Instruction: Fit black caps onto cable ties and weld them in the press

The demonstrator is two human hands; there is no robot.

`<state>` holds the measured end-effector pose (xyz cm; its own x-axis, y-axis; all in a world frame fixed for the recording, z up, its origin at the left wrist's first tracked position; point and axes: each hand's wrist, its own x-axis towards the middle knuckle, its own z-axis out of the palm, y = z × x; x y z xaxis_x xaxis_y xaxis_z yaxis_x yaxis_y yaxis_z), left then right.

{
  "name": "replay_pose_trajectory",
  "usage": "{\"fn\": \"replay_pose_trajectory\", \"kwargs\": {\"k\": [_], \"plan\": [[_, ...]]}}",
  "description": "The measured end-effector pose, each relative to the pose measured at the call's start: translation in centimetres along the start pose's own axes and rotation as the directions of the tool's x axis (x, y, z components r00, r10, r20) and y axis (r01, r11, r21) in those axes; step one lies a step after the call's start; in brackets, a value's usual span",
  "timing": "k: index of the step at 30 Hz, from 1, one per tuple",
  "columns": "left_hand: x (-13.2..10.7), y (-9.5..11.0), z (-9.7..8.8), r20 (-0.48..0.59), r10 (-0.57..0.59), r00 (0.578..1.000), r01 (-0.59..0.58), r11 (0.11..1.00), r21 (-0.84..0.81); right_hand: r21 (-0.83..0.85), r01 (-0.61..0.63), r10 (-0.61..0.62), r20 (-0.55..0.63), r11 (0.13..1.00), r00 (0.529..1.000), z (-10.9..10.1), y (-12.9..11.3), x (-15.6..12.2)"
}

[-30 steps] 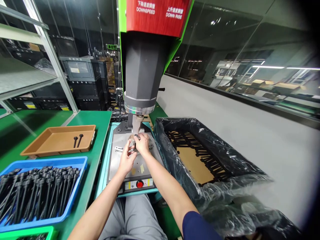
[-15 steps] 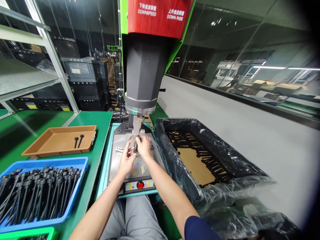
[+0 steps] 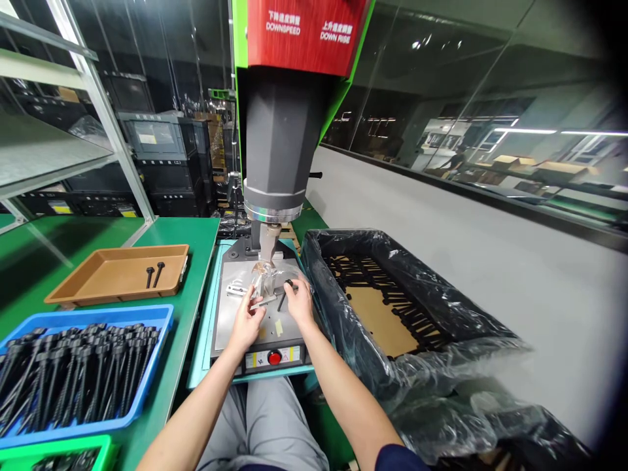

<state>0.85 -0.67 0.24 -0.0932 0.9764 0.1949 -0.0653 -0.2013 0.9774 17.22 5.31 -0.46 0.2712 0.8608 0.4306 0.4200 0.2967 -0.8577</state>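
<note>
Black part (image 3: 281,301): pinched in right hand (image 3: 300,303), beside metal fixture (image 3: 266,286)
Left hand (image 3: 246,320): fingers parted, empty, by fixture; contact unclear

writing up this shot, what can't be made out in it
In the head view:
Black part: its head, partly covered by the right hand.
Blue tray: floor, mostly hidden under piled parts.
Green tray: cut off by bottom and left edges.
Label beside red button: print too small.

Two bare forearms (image 3: 348,386), extended forward; one left hand (image 3: 246,322), thumb and fingers parted; one right hand (image 3: 300,302), pinched.
</note>
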Motion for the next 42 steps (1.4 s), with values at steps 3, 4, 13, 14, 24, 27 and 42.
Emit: {"fn": "replay_pose_trajectory", "kwargs": {"k": [3,4,13,14,24,27,42], "plan": [[-0.6,-0.1,-0.2,0.022,-0.001,1.0,0.002,1.0,-0.028,0.093,-0.081,0.075,0.065,0.992,0.995,-1.1,-0.1,-1.1],[-1.0,-0.1,-0.2,0.036,-0.003,0.999,0.005,0.999,-0.038,0.114,-0.087,0.077,0.089,0.99,0.993,-1.5,-0.4,-1.6],[-5.4,1.1,-0.7,0.257,-0.019,0.966,-0.028,0.984,0.178,0.536,-0.346,0.174,0.346,0.77,0.922,-3.1,-6.2,-6.8],[-5.7,1.4,-0.7,0.265,-0.01,0.964,-0.047,0.977,0.206,0.546,-0.345,0.168,0.348,0.764,0.922,-3.2,-6.7,-7.2],[-7.6,3.5,-1.8,0.292,0.066,0.954,-0.162,0.935,0.316,0.491,-0.258,-0.026,0.499,0.832,0.866,-4.2,-8.9,-9.5],[-8.0,3.2,-2.4,0.286,0.056,0.957,-0.148,0.939,0.311,0.437,-0.271,-0.063,0.612,0.857,0.788,-4.4,-8.7,-9.7],[-8.8,2.3,-3.5,0.229,0.019,0.973,-0.073,0.97,0.23,0.377,-0.151,-0.049,0.472,0.914,0.88,-3.0,-9.6,-10.4]]}}
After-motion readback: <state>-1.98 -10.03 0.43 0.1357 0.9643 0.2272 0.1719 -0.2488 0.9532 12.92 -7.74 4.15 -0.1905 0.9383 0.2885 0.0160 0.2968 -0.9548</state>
